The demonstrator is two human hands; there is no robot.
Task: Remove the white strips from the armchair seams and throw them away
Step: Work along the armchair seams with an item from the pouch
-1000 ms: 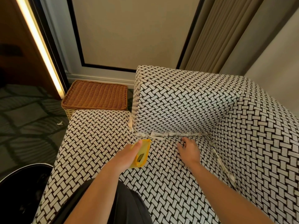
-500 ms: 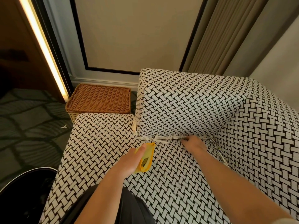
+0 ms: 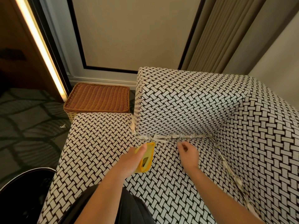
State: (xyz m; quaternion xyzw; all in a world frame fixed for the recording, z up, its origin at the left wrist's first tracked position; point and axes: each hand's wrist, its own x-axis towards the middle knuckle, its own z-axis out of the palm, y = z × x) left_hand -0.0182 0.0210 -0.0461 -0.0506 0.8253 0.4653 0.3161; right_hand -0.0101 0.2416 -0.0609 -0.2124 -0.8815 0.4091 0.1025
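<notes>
The armchair (image 3: 186, 104) is covered in a black-and-white woven pattern. One crumpled white strip (image 3: 163, 137) lies tucked along the seam between seat and backrest. A second white strip (image 3: 226, 165) runs down the seam on the right side of the seat. My right hand (image 3: 188, 155) hovers over the seat just in front of the back seam, fingers loosely curled and apart, with nothing visible in them. My left hand (image 3: 129, 160) is shut on a flat yellow object (image 3: 145, 159) held above the seat, left of the right hand.
A brown wicker basket (image 3: 97, 97) stands on the floor behind the seat's left corner. A black round bin (image 3: 24, 199) sits at lower left beside the chair. A small white scrap (image 3: 62, 126) lies on the dark patterned carpet. Wall and curtain close in behind.
My right hand reached to the back seam, then drew back a little toward me. The left hand kept hold of the yellow object and barely moved. The view shifted slightly.
</notes>
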